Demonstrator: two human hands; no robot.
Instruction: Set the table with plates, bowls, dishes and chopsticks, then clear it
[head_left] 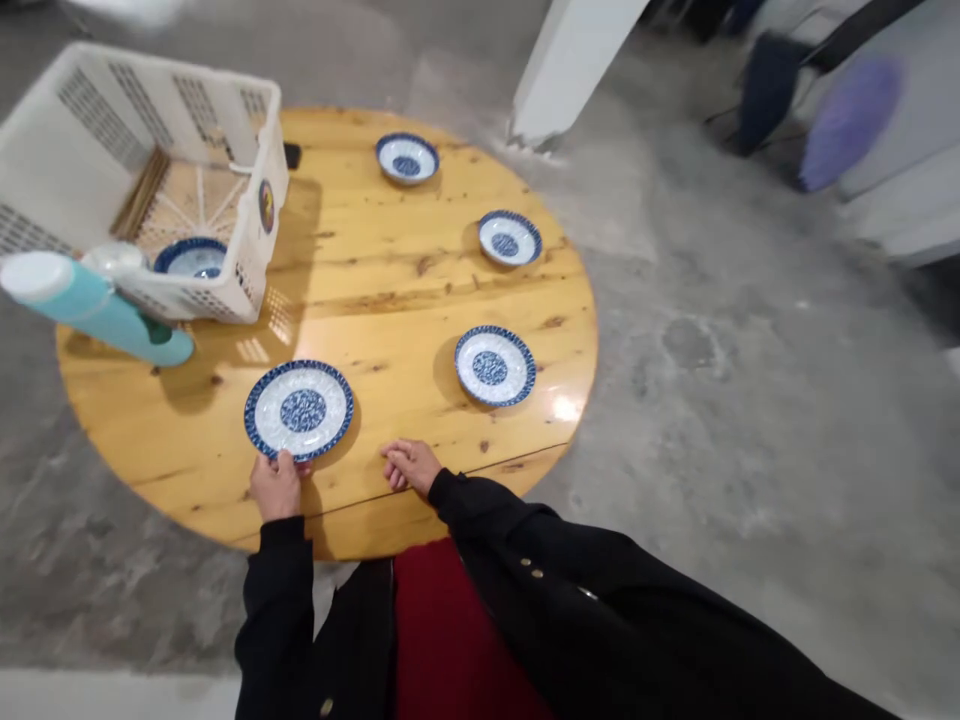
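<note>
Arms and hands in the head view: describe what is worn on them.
Both arms are in long black sleeves that reach the wrists. The left hand and right hand are bare: no gloves, and no ring or watch shows. Small round pale buttons sit along the right arm's side of the black coat, which hangs open over a red garment.

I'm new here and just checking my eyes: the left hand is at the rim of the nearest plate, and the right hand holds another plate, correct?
Not quite. The left hand is at the rim of the nearest plate, but the right hand holds nothing; it rests on the bare table, as the head view shows.
</note>
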